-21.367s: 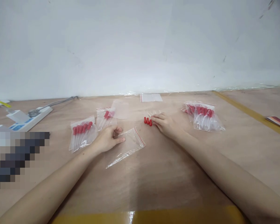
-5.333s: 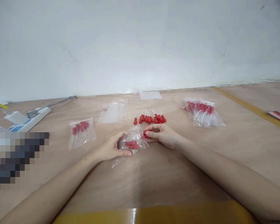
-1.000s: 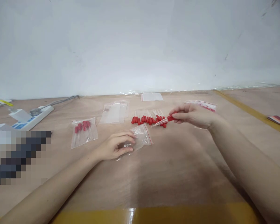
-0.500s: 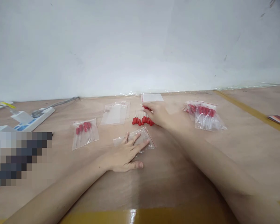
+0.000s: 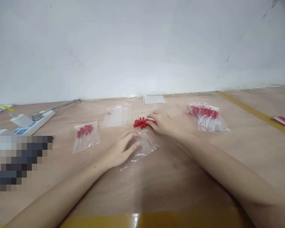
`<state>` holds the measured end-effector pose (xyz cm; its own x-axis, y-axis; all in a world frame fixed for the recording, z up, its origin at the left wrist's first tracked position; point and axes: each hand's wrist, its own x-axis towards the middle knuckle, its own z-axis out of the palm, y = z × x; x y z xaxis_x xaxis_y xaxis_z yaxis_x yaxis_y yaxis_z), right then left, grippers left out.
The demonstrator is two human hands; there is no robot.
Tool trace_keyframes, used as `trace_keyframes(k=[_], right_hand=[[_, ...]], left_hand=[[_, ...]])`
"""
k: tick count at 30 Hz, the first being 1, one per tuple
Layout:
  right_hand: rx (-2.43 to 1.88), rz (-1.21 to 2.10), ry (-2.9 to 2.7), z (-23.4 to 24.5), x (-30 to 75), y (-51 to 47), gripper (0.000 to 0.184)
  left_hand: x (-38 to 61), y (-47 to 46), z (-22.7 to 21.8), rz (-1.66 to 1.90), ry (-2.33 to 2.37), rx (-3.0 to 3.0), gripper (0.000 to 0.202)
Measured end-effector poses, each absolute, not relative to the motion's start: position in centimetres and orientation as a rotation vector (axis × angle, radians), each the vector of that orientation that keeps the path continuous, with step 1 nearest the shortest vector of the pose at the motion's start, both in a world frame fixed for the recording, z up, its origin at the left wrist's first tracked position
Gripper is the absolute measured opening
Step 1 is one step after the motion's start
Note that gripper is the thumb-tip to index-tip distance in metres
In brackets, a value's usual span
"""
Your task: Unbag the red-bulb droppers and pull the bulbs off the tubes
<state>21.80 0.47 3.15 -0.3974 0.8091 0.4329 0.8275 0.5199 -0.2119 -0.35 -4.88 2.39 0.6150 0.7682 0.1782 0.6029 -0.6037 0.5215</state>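
Observation:
A pile of droppers with red bulbs [image 5: 140, 121] and clear stems lies in the middle of the table. At its right end my right hand [image 5: 161, 123] has its thumb and fingers apart around the bulbs, touching some of them, with none lifted. My left hand [image 5: 123, 149] hovers over the left part of a clear zip bag [image 5: 146, 147], its fingers loosely curved and the thumb apart. That bag lies flat, its red-striped zip edge on the right, and no droppers show in it. Whether the left fingers touch the plastic is unclear.
A zip bag of red-bulbed droppers [image 5: 86, 139] lies left; several filled bags [image 5: 209, 118] overlap on the right. Flat zip bags [image 5: 116, 116] lie behind the left hand, another [image 5: 154, 99] near the wall. A power strip [image 5: 38, 122] with a cable is far left.
My left hand has lifted from its flat spread and drawn its fingers in, uncovering more of the bag. My right hand has come down slightly nearer, and the red bulbs have shifted closer together.

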Motion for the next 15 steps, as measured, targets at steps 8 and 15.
trace_keyframes(k=[8,15], right_hand=[[-1.191,0.057,-2.102,0.1,27.1,-4.1,0.018],[-1.153,0.043,-1.974,-0.8,28.1,-4.3,0.015]], left_hand=[[-3.4,-1.4,1.3,0.401,1.263,1.995,0.044],[-5.2,2.2,4.9,1.0,1.596,1.688,0.034]])
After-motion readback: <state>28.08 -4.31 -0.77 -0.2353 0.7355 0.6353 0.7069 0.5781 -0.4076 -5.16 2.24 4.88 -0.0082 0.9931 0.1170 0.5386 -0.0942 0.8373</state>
